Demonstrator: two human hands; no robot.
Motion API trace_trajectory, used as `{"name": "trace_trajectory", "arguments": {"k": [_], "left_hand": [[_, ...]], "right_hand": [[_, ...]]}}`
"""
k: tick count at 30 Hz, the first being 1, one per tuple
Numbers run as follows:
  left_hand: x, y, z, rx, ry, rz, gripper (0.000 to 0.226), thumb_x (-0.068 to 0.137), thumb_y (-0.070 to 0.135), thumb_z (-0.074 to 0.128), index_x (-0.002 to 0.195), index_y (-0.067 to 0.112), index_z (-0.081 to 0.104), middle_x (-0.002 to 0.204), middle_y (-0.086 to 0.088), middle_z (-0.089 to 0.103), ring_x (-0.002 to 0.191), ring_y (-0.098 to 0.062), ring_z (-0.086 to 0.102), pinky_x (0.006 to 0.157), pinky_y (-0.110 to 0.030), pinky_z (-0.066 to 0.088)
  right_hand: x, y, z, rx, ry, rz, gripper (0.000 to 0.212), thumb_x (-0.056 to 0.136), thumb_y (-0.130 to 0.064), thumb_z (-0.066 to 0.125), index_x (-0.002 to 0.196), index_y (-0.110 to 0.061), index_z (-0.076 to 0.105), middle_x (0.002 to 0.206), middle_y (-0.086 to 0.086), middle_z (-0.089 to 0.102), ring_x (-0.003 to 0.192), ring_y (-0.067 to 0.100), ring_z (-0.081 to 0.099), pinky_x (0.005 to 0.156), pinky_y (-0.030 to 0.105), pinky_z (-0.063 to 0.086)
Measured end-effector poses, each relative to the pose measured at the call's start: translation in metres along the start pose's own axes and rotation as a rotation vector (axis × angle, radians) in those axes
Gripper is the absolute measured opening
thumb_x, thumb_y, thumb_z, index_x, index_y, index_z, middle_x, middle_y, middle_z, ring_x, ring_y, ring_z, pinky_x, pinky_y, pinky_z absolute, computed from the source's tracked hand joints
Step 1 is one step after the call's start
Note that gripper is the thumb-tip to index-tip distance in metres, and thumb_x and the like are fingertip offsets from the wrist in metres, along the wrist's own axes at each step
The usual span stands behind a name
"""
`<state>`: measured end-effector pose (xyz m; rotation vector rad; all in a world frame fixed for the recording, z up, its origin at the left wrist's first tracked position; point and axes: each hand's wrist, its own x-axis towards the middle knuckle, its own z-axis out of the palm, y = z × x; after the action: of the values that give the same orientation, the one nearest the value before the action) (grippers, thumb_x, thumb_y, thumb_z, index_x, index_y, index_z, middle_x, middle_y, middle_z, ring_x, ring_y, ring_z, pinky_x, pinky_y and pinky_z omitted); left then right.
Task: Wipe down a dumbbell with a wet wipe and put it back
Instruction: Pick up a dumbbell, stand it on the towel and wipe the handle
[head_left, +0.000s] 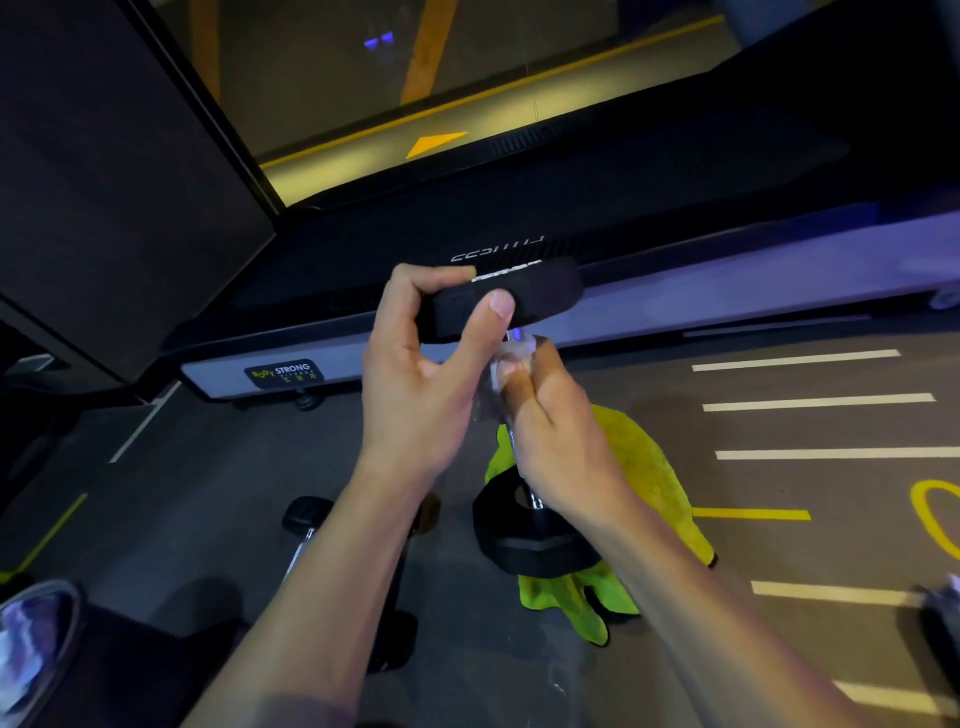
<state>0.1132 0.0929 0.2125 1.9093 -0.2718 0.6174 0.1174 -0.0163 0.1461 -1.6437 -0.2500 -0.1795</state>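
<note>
Two bare hands work one dumbbell (519, 415) stood on end: the left hand (421, 384) grips its upper black head, while the right hand (556, 441) wraps a wet wipe (506, 364) around the steel handle. The lower head rests on a green cloth (639, 467). At seven o'clock lies a second dumbbell (306, 519); at twelve o'clock, a treadmill (623, 218).

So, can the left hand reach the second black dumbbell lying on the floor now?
Probably not yet: the left hand grips the upper head of the upright black dumbbell. The second black dumbbell lies uncovered below.
</note>
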Motion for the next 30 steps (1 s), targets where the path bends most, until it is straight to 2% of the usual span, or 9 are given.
{"name": "trace_trajectory", "arguments": {"k": [3, 6, 9, 13, 17, 20, 23, 26, 30], "left_hand": [[-0.001, 0.000, 0.001, -0.001, -0.001, 0.003, 0.019, 0.095, 0.037, 0.073, 0.109, 0.028, 0.064, 0.111, 0.001, 0.067, 0.110, -0.023, 0.066, 0.101, -0.054, 0.052], [0.000, -0.001, 0.000, 0.003, 0.005, 0.000, 0.019, 0.093, 0.039, 0.074, 0.108, 0.031, 0.064, 0.111, -0.003, 0.067, 0.109, -0.024, 0.066, 0.101, -0.056, 0.051], [0.000, -0.002, -0.003, 0.004, -0.010, -0.016, 0.020, 0.093, 0.042, 0.074, 0.108, 0.033, 0.065, 0.113, -0.003, 0.068, 0.110, -0.025, 0.066, 0.101, -0.056, 0.052], [-0.001, -0.003, -0.006, -0.001, -0.011, -0.028, 0.020, 0.095, 0.040, 0.074, 0.109, 0.029, 0.064, 0.111, 0.003, 0.067, 0.109, -0.021, 0.065, 0.102, -0.055, 0.052], [0.002, -0.003, -0.002, 0.004, 0.002, -0.034, 0.019, 0.094, 0.041, 0.074, 0.106, 0.030, 0.065, 0.109, 0.008, 0.067, 0.107, -0.014, 0.064, 0.104, -0.054, 0.051], [0.003, -0.003, 0.002, 0.001, -0.010, -0.018, 0.017, 0.094, 0.041, 0.074, 0.105, 0.034, 0.064, 0.109, 0.006, 0.067, 0.107, -0.013, 0.063, 0.103, -0.053, 0.051], [0.003, -0.003, 0.003, 0.002, -0.008, -0.008, 0.016, 0.093, 0.041, 0.074, 0.105, 0.035, 0.064, 0.110, 0.003, 0.067, 0.107, -0.015, 0.064, 0.103, -0.054, 0.051], [0.005, -0.006, 0.001, 0.006, 0.006, -0.014, 0.016, 0.093, 0.044, 0.074, 0.105, 0.038, 0.064, 0.111, 0.003, 0.067, 0.108, -0.016, 0.064, 0.103, -0.056, 0.051], [0.007, -0.010, -0.001, 0.005, 0.025, -0.019, 0.015, 0.094, 0.045, 0.073, 0.104, 0.040, 0.063, 0.110, -0.001, 0.068, 0.107, -0.019, 0.065, 0.102, -0.057, 0.052]], "right_hand": [[0.003, 0.008, -0.001, 0.051, -0.011, 0.009, 0.032, 0.108, -0.041, 0.036, 0.094, -0.019, 0.054, 0.078, -0.009, 0.061, 0.071, 0.009, 0.058, 0.068, 0.034, 0.049], [0.015, -0.003, -0.005, 0.435, -0.078, 0.288, 0.063, 0.112, -0.042, 0.030, 0.075, 0.003, 0.054, 0.062, 0.008, 0.054, 0.051, 0.017, 0.051, 0.054, 0.029, 0.044], [0.019, -0.011, -0.006, 0.582, -0.150, 0.421, 0.068, 0.112, -0.043, 0.027, 0.069, 0.000, 0.058, 0.055, 0.013, 0.054, 0.045, 0.024, 0.048, 0.050, 0.031, 0.042], [0.002, -0.005, -0.019, 0.050, -0.068, 0.141, 0.057, 0.113, -0.033, 0.031, 0.074, -0.019, 0.070, 0.066, -0.009, 0.070, 0.066, 0.008, 0.065, 0.072, 0.028, 0.049], [-0.030, -0.002, -0.031, -0.318, -0.083, -0.061, 0.033, 0.111, -0.027, 0.039, 0.138, -0.026, 0.057, 0.114, -0.007, 0.071, 0.104, 0.013, 0.062, 0.084, 0.028, 0.043], [-0.034, -0.003, -0.027, -0.337, -0.133, 0.053, 0.018, 0.110, -0.032, 0.040, 0.108, -0.025, 0.056, 0.089, -0.002, 0.070, 0.085, 0.020, 0.063, 0.076, 0.035, 0.045], [-0.017, -0.005, -0.028, 0.068, -0.245, 0.237, 0.042, 0.113, -0.036, 0.034, 0.085, -0.010, 0.053, 0.074, 0.002, 0.061, 0.072, 0.021, 0.060, 0.074, 0.029, 0.050], [0.001, -0.002, -0.030, 0.618, -0.421, 0.478, 0.044, 0.111, -0.045, 0.030, 0.078, -0.019, 0.042, 0.064, -0.001, 0.040, 0.068, 0.027, 0.048, 0.072, 0.033, 0.050], [0.011, -0.001, -0.031, 0.633, -0.463, 0.532, 0.044, 0.109, -0.052, 0.032, 0.086, -0.018, 0.050, 0.069, 0.000, 0.044, 0.065, 0.022, 0.054, 0.072, 0.036, 0.054]]}}
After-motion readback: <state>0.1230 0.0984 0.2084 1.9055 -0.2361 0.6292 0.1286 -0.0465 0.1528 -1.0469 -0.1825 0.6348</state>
